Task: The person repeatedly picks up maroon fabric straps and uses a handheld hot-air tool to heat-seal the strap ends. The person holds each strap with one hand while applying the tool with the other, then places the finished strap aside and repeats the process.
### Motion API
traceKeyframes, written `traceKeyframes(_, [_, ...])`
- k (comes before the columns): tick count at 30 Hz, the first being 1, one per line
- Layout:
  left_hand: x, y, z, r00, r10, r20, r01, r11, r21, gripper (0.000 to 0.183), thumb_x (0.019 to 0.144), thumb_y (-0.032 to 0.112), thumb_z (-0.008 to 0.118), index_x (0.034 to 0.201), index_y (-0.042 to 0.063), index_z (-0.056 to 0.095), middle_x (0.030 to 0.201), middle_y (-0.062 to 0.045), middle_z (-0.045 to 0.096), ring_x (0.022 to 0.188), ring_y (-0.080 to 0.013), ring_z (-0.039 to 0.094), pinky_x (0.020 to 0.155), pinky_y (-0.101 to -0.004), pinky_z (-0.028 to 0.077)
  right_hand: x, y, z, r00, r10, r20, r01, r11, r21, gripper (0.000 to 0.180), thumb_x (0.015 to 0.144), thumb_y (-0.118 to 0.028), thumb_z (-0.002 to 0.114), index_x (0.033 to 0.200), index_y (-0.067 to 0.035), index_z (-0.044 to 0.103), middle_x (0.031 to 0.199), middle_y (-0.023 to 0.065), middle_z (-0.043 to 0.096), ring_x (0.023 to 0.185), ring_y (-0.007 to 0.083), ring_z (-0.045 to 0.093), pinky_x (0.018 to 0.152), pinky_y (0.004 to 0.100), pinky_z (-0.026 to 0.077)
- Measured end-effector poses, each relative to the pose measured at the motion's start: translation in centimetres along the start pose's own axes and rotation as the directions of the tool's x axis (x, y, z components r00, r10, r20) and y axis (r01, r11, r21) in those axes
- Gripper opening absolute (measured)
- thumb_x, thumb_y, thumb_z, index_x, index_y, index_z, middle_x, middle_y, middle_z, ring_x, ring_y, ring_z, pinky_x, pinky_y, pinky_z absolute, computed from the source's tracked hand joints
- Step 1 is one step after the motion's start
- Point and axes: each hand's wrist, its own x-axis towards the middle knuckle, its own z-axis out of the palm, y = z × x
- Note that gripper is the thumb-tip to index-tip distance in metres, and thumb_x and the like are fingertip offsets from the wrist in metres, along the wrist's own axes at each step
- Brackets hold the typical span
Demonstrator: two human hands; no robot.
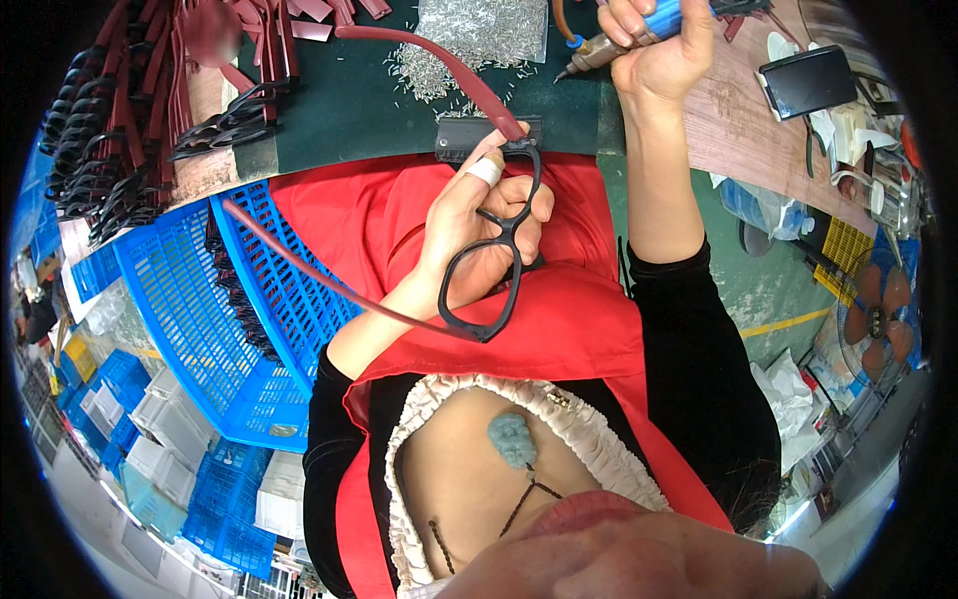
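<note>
My left hand (479, 217) grips a black eyeglass frame (511, 238) by its front, over my red apron. One finger of that hand wears a white wrap. Two dark red temples extend from the frame: one temple (456, 67) reaches across the bench, the other (322, 277) slants over my forearm. At the upper right my right hand (658, 52) is closed around a blue power screwdriver (662, 22). Its tip points down at the green mat (337, 97), apart from the frame. Small metal screws or pins (479, 37) lie in a clear bag and spill onto the mat.
Assembled black frames with red temples (127, 127) are piled at the left of the bench. Loose red temples (310, 11) lie at the back. A dark block (486, 138) sits at the bench edge. Blue baskets (187, 299) stand left; a phone (812, 81) and fan (876, 322) are right.
</note>
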Motion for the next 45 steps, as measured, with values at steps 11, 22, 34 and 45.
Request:
traceKeyframes(11, [1.3,-0.4,-1.8,0.979,-0.032,0.201,0.098,0.941,-0.324,0.043,0.114,0.041,0.033,0.153,0.025,0.042,0.096,-0.006,0.059,0.062,-0.0093,0.052,0.054,-0.0233,0.044,-7.7,-2.3,4.2,0.942,-0.080,0.327,0.076,0.997,0.026,0.068,0.100,-0.062,0.057,0.141,-0.009,0.052,0.085,0.0006,0.052,0.063,0.0111,0.046,0.052,0.0248,0.036])
traceKeyframes(22, [1.2,0.3,-0.1,0.994,-0.078,0.073,0.099,0.930,-0.354,0.037,0.116,0.033,0.028,0.135,0.009,0.047,0.090,-0.005,0.053,0.053,-0.0099,0.052,0.046,-0.0233,0.047,-8.0,-0.5,4.3,0.927,0.018,0.374,-0.018,1.000,-0.004,0.059,0.096,-0.062,0.063,0.133,-0.016,0.055,0.086,-0.0003,0.052,0.064,0.0112,0.047,0.054,0.0263,0.038])
traceKeyframes(34, [1.7,0.0,-2.9,0.967,-0.026,0.255,0.125,0.916,-0.381,0.047,0.114,0.038,0.035,0.150,0.009,0.046,0.097,-0.008,0.062,0.062,-0.0129,0.053,0.055,-0.0276,0.048,-5.8,-0.7,2.7,0.976,0.029,0.217,-0.058,0.990,0.127,0.053,0.099,-0.054,0.060,0.125,-0.008,0.059,0.083,0.0014,0.050,0.064,0.0105,0.046,0.052,0.0253,0.036])
traceKeyframes(45, [1.7,2.2,1.4,0.983,-0.180,-0.040,0.183,0.932,0.313,0.089,0.102,0.075,0.026,0.123,-0.003,0.061,0.072,-0.007,0.057,0.053,-0.0222,0.060,0.054,-0.0312,0.052,-11.1,-1.9,3.4,0.914,-0.196,0.354,0.404,0.380,-0.832,0.038,0.097,-0.011,0.060,0.129,0.008,0.054,0.115,0.0160,0.061,0.099,0.0242,0.058,0.090,0.0371,0.049])
